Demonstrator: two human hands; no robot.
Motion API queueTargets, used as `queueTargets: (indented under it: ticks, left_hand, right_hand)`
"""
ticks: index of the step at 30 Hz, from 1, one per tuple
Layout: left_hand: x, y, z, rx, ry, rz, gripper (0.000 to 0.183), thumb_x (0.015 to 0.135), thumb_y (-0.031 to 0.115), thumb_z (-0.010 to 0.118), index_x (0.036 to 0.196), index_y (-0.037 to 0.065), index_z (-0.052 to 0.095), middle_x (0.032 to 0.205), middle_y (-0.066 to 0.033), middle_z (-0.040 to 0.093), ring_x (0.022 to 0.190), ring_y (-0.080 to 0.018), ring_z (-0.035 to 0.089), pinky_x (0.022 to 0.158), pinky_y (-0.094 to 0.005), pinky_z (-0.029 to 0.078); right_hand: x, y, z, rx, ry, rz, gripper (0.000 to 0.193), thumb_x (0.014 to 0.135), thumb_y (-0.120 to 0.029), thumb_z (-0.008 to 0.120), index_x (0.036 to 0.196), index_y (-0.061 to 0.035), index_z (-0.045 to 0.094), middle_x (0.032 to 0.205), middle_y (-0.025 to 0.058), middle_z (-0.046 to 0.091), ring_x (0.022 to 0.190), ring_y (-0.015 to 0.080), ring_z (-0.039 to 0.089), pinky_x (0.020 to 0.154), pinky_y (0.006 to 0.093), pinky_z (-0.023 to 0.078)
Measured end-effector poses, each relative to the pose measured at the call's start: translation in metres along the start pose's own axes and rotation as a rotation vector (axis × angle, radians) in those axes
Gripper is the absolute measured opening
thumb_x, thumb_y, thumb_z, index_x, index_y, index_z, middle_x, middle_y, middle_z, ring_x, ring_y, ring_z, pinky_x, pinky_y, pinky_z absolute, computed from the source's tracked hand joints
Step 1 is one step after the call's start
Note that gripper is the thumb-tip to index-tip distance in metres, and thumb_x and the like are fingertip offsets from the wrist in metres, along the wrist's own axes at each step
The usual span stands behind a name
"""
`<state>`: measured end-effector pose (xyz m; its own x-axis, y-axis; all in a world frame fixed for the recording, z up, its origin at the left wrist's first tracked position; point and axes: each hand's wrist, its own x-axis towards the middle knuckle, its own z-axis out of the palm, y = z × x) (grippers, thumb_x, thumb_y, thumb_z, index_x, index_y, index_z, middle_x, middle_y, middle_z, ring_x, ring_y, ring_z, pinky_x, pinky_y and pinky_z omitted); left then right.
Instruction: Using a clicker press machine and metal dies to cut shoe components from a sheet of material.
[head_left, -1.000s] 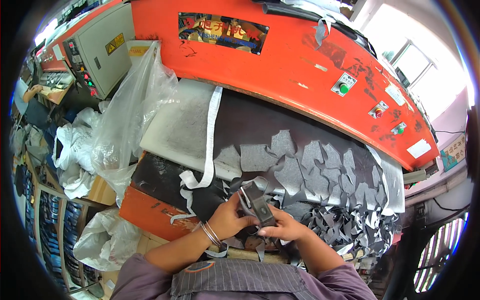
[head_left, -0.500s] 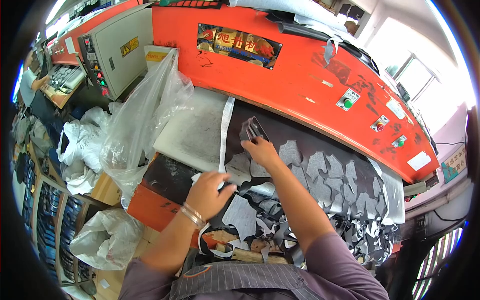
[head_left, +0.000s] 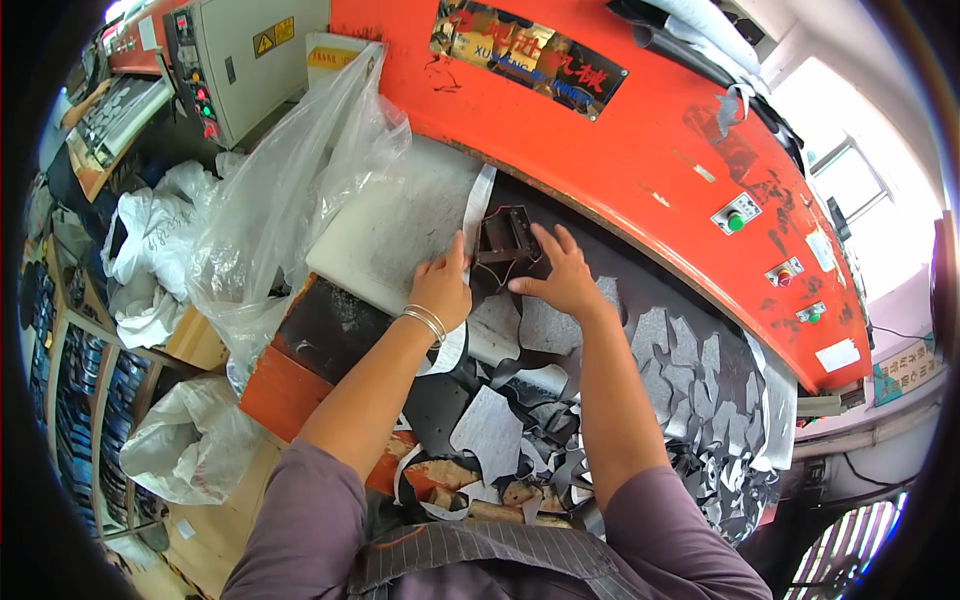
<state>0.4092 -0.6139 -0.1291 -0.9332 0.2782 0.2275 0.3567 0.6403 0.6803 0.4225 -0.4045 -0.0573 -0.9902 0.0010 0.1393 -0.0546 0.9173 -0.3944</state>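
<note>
A dark metal cutting die (head_left: 505,247), framed and open in the middle, rests on the dark sheet material (head_left: 620,250) close to its pale left border. My left hand (head_left: 443,290), wearing bangles, is at the die's left side with its fingers stretched out over the pale strip. On the opposite side my right hand (head_left: 570,278) has thumb and fingers spread around the die's right edge; whether the fingertips press on it is hard to tell. Below the die lie grey cut pieces (head_left: 550,325) of the sheet.
The orange press beam (head_left: 600,150) spans the far side, with a green button (head_left: 735,221) on it. Clear plastic sheeting (head_left: 270,230) hangs left of a whitish pad (head_left: 400,220). Scraps (head_left: 700,480) pile along the near edge. A white sack (head_left: 190,440) stands lower left.
My right hand has let go of the die, which now rests near the sheet's left border. My left hand has moved up beside it. The whole view has shifted.
</note>
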Motion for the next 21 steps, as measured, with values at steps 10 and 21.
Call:
queueTargets:
  ticks: [10, 21]
  left_hand:
    - [0.006, -0.01, -0.004, 0.051, -0.014, 0.132, 0.07, 0.077, 0.006, 0.051, 0.141, -0.003, 0.024, 0.128, -0.0106, 0.057, 0.123, -0.0267, 0.046, 0.1, -0.0426, 0.03]
    - [-0.018, -0.008, 0.006, 0.062, 0.129, 0.186, 0.068, 0.079, 0.007, 0.051, 0.141, -0.004, 0.026, 0.13, -0.0149, 0.054, 0.126, -0.028, 0.044, 0.106, -0.0432, 0.027]
  right_hand:
    - [-0.031, 0.002, 0.065, 0.082, 0.402, -0.065, 0.041, 0.072, -0.027, 0.077, 0.101, -0.0046, 0.06, 0.111, 0.0233, 0.062, 0.114, 0.0387, 0.054, 0.096, 0.0446, 0.041]
    - [-0.039, 0.028, 0.053, 0.048, 0.386, -0.269, 0.03, 0.079, -0.012, 0.068, 0.108, -0.006, 0.062, 0.107, 0.019, 0.065, 0.105, 0.0364, 0.06, 0.092, 0.0427, 0.045]
